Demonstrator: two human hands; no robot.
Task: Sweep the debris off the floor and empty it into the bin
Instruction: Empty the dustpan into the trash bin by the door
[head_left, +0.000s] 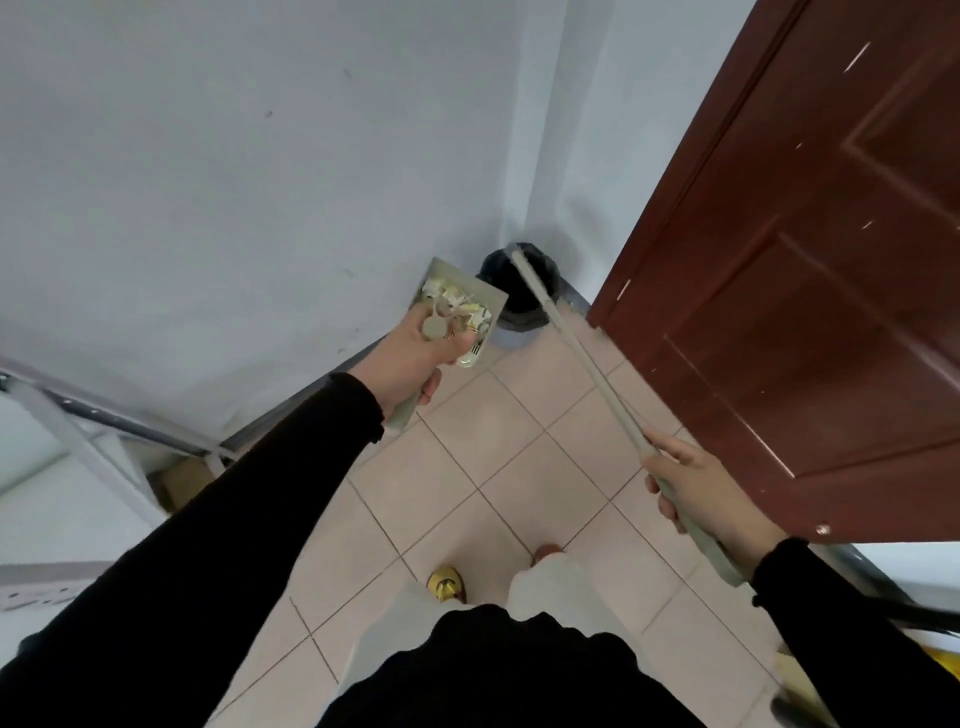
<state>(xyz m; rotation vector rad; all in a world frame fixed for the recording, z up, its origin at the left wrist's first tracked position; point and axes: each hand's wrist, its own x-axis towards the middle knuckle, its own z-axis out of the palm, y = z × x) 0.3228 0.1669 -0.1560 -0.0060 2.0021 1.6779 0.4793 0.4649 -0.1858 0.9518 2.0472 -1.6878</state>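
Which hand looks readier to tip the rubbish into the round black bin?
Left, probably: the left hand grips the flat grey dustpan loaded with pale paper scraps, beside the round black bin. The right hand holds only a long grey handle.

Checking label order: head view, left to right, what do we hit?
Metal frame → left hand gripping the dustpan → bin → right hand gripping the broom handle. Door left out: it overlaps the right hand.
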